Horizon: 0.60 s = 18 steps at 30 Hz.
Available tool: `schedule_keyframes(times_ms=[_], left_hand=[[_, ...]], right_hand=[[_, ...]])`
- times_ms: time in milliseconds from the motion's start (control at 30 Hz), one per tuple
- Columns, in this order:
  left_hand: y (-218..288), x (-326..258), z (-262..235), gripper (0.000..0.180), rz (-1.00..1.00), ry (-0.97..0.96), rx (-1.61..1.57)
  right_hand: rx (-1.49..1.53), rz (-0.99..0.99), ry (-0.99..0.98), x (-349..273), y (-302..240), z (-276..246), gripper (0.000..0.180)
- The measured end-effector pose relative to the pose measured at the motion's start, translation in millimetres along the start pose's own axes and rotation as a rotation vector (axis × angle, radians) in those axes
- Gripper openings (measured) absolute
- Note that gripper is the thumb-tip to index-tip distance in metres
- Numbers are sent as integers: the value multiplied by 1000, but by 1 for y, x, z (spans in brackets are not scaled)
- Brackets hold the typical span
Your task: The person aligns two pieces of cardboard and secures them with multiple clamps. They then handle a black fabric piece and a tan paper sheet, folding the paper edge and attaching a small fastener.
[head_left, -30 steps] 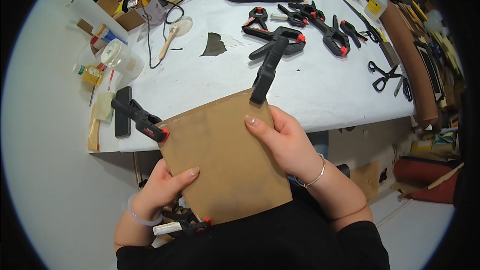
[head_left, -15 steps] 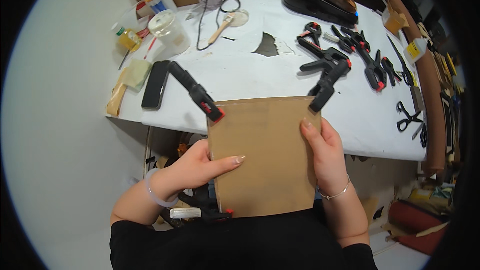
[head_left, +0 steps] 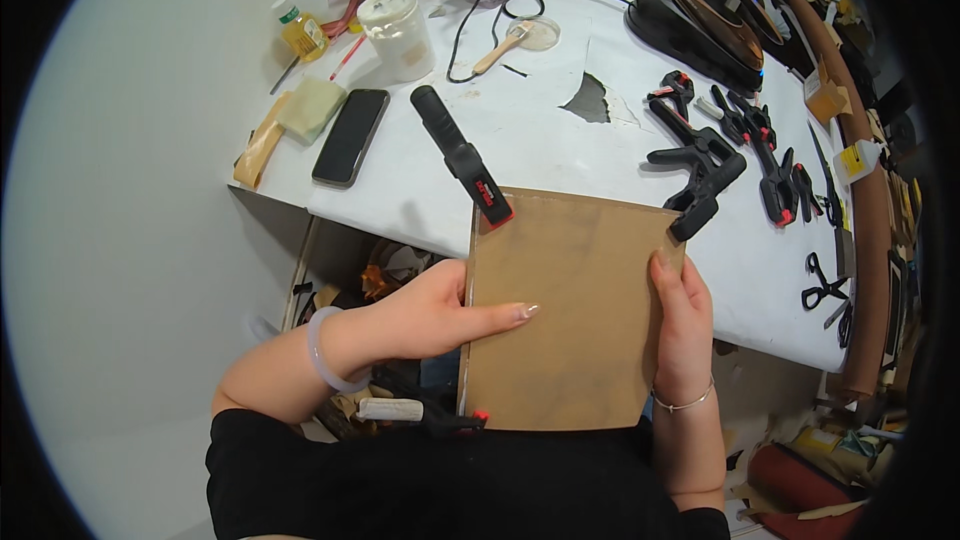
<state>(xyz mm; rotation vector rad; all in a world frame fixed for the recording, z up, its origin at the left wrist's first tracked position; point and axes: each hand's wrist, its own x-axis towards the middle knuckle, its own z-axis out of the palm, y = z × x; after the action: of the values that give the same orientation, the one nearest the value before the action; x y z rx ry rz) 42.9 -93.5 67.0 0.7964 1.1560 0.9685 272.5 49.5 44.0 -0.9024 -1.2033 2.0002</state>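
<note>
Between my two hands is a flat brown board (head_left: 565, 340), held up in front of the table's near edge. My left hand (head_left: 450, 315) grips its left edge, thumb laid across the face and fingers hidden behind. My right hand (head_left: 683, 315) holds the right edge, thumb on the front near the upper corner. A black spring clamp (head_left: 465, 160) with red pads bites the upper left corner. Another black clamp (head_left: 700, 205) sits on the upper right corner. A third clamp (head_left: 430, 415), with a whitish handle, grips the lower left corner.
Several loose clamps (head_left: 775, 180) lie on the white table (head_left: 480, 140) at right, near scissors (head_left: 823, 282). A black iron (head_left: 695, 30) stands at the back. Toward the left are a phone (head_left: 351, 137), a sponge (head_left: 311, 107), a white tub (head_left: 397, 35) and a brush (head_left: 503, 50).
The view has shifted, so the table things sit further right in it. The board has tilted slightly, its right side lower. Both hands keep their grip and the three clamps stay on.
</note>
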Motion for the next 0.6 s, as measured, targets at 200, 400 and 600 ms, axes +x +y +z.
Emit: schedule_keyframes(times_ms=[200, 400, 600], left_hand=[[0, 3, -5, 45, -23, 4, -28], [-3, 6, -9, 47, -74, 4, -66], [-6, 7, -10, 47, -123, 25, -92]], right_hand=[[-9, 49, 22, 6, 7, 0, 36], [-41, 54, 67, 8, 11, 2, 36], [-40, 82, 112, 9, 13, 5, 37]])
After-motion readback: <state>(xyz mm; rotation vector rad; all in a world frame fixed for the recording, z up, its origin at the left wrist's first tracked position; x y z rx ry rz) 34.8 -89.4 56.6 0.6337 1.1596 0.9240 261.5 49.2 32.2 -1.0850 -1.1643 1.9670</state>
